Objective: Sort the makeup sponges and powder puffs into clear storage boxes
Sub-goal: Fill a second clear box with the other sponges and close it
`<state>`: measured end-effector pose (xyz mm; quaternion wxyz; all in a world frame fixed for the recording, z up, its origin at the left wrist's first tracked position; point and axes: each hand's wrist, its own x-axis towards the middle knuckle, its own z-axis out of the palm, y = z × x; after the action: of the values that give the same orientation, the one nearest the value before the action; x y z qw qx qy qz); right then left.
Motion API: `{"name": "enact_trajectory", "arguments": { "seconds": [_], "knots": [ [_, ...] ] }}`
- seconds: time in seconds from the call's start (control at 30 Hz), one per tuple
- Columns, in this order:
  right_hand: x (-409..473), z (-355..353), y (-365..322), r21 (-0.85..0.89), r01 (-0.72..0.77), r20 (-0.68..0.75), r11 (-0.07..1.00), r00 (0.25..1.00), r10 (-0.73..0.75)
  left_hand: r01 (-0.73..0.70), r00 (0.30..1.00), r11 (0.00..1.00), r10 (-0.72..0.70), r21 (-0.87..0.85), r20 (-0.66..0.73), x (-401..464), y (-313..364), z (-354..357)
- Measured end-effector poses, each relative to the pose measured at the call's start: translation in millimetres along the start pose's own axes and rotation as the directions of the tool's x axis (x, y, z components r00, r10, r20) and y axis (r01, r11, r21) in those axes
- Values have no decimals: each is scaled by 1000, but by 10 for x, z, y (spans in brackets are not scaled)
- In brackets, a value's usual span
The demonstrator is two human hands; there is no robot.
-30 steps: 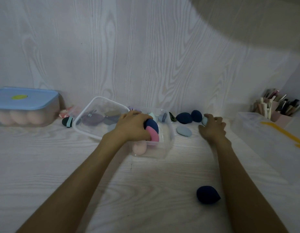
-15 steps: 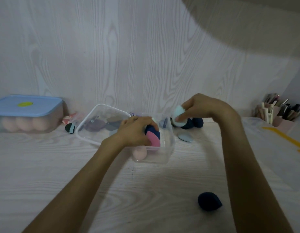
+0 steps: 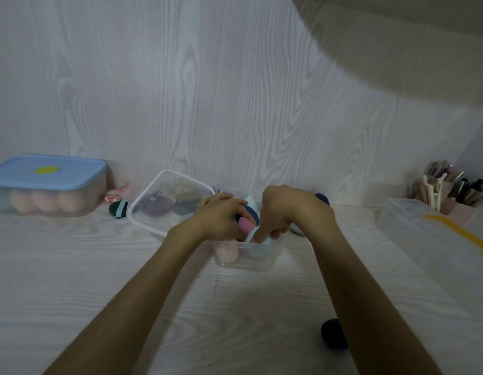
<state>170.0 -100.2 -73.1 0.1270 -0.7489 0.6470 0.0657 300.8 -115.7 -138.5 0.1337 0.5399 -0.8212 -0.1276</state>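
Observation:
A small clear box [image 3: 245,262] stands at the table's middle with a peach sponge [image 3: 226,251] and other sponges inside. My left hand [image 3: 221,215] grips a pink and navy sponge [image 3: 245,224] over the box. My right hand [image 3: 291,209] reaches into the box beside it, its fingers pushing a pale blue sponge [image 3: 258,247] down inside. A second clear box [image 3: 153,196] to the left holds dark flat puffs. A navy sponge [image 3: 333,332] lies near the front, partly behind my right forearm.
A blue-lidded box [image 3: 45,182] with peach sponges stands at the left. A black and teal puff [image 3: 118,209] lies beside it. A large translucent lid [image 3: 438,239] with a yellow mark lies at the right, with a pink brush holder [image 3: 451,196] behind it.
My right hand picked the pale blue sponge off the table at the back right, lifted it, and brought it down into the small clear box. My left hand stayed on its pink and navy sponge.

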Motion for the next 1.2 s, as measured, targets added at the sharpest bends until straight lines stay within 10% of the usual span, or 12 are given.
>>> {"name": "enact_trajectory", "arguments": {
  "seconds": [0.37,0.87,1.03,1.13,1.2],
  "knots": [
    [19,-42,32,-60,138,274,989,955,-116,-8,1000,999,7,31,7,28,7,20],
    [119,37,105,-44,176,233,983,959,-161,74,996,997,-75,27,42,24,84,29],
    [-13,-113,347,248,261,327,933,884,-335,0,994,1000,1,14,-105,-4,59,51],
    [-1,-235,642,541,225,106,810,938,-331,1,992,1000,1,13,-127,-11,75,56],
    [157,-218,867,633,192,-231,750,971,-54,1,990,1000,3,27,-143,-8,81,72]
  ]
}}
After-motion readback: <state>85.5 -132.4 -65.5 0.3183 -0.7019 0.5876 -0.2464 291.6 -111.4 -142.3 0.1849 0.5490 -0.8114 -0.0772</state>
